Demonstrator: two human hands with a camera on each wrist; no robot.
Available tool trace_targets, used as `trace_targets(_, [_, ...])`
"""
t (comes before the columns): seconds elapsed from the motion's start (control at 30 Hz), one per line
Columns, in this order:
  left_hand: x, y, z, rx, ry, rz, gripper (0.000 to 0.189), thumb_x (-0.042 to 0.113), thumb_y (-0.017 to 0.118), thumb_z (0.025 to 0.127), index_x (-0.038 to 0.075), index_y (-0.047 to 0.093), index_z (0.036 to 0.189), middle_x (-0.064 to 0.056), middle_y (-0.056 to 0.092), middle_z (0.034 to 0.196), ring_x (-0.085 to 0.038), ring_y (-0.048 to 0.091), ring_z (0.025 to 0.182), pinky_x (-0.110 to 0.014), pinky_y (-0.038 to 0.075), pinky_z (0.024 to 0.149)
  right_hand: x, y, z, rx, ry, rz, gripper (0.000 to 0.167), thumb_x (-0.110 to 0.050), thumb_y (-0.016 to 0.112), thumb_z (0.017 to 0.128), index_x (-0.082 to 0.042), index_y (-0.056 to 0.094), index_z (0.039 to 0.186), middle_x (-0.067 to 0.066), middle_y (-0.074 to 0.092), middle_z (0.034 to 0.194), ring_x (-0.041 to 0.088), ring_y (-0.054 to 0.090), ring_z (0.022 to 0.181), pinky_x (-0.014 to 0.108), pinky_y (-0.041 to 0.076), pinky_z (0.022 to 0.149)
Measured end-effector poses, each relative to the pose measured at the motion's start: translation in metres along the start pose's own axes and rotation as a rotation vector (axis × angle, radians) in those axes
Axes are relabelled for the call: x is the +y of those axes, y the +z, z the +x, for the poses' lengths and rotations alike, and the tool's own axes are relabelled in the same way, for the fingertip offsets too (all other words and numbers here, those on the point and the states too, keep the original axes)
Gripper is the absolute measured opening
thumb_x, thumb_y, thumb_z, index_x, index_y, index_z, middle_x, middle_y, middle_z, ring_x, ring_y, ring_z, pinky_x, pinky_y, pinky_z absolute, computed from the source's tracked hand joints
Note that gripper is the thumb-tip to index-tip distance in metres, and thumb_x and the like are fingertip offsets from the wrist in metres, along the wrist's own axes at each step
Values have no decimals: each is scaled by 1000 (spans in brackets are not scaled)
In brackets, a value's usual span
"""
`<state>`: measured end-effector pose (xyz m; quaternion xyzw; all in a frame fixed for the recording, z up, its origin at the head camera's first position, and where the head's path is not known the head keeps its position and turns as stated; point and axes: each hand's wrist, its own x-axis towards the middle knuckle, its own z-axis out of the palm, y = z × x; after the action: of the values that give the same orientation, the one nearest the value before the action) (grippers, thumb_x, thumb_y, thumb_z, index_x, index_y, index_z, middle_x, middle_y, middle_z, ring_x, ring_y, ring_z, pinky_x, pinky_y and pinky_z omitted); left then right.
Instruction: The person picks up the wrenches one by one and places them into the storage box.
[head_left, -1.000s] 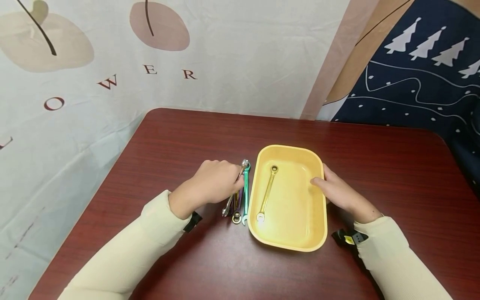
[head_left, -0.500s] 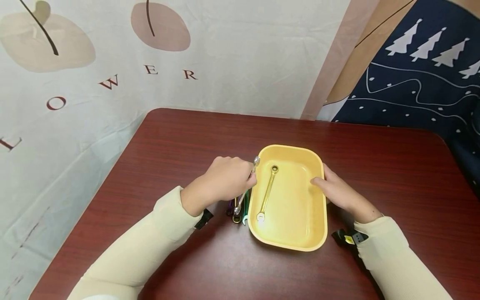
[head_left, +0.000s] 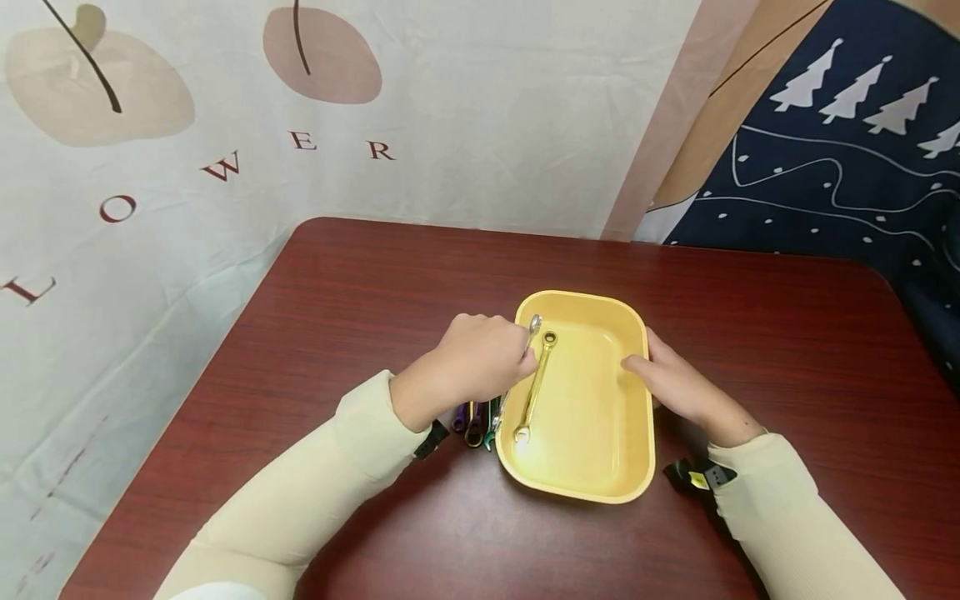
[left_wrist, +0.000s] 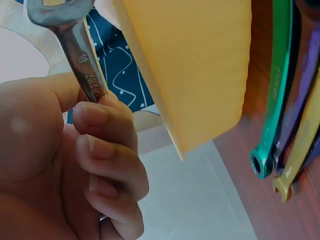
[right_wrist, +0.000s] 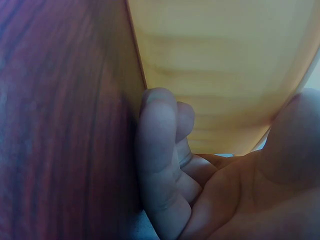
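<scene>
My left hand (head_left: pixel 487 358) grips a silver combination wrench (head_left: pixel 536 323) by its shaft, over the left rim of a yellow plastic bin (head_left: pixel 588 408). The left wrist view shows this wrench's open end above the curled fingers (left_wrist: pixel 97 117). One gold wrench (head_left: pixel 536 387) lies inside the bin along its left side. At the bin's right wall, my right hand (head_left: pixel 678 383) holds on with the thumb over the rim. Its fingers (right_wrist: pixel 157 135) are outside, beneath the wall near the tabletop.
Left of the bin, partly hidden by the left hand, several wrenches lie together on the dark red table (head_left: pixel 375 275): a green one (left_wrist: pixel 277 100), a purple one (left_wrist: pixel 302 85) and a gold one (left_wrist: pixel 302 135) among them. A printed cloth (head_left: pixel 480 108) hangs behind the table.
My left hand has moved right with the silver wrench, from above the wrench group to over the bin's left rim. The right hand and the bin have stayed in place.
</scene>
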<state>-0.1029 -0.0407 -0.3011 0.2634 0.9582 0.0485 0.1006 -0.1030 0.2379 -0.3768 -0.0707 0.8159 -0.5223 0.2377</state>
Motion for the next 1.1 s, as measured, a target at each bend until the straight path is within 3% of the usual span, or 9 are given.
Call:
trace_targets(0.23, [9, 3, 7, -20, -8, 16, 39, 25, 44, 96, 21, 39, 57, 6, 35, 54, -13, 34, 50, -33, 35, 50, 1, 0, 0, -5, -7, 7, 66, -14, 40, 103, -12, 4, 159, 26, 66, 108, 25, 74, 79, 41, 60, 65])
trace_targets(0.47, [15, 7, 13, -58, -25, 32, 44, 27, 44, 96, 22, 35, 53, 7, 30, 53, -13, 33, 50, -31, 33, 50, 1, 0, 0, -6, -8, 8, 66, -14, 40, 103, -11, 4, 158, 26, 65, 108, 25, 73, 80, 41, 60, 65])
trace_targets(0.63, [20, 10, 16, -47, -20, 52, 43, 26, 43, 94, 22, 35, 53, 6, 31, 56, -14, 34, 51, -32, 31, 48, 1, 0, 0, -5, -13, 6, 66, -13, 39, 102, -12, 4, 159, 26, 65, 109, 25, 73, 79, 40, 60, 65])
trace_targets(0.83, [25, 14, 19, -26, -2, 102, 41, 26, 45, 95, 22, 37, 54, 5, 35, 59, -14, 41, 53, -37, 40, 51, 0, 0, -1, -4, -19, 3, 67, -13, 39, 102, -13, 3, 159, 28, 64, 111, 26, 73, 80, 40, 60, 65])
trace_targets(1.1, [32, 20, 24, 4, 25, 154, 44, 24, 46, 96, 22, 33, 54, 6, 26, 57, -12, 21, 53, -30, 30, 45, 1, 0, 0, 1, -22, 8, 67, -12, 39, 102, -12, 4, 159, 30, 62, 113, 26, 73, 80, 40, 60, 65])
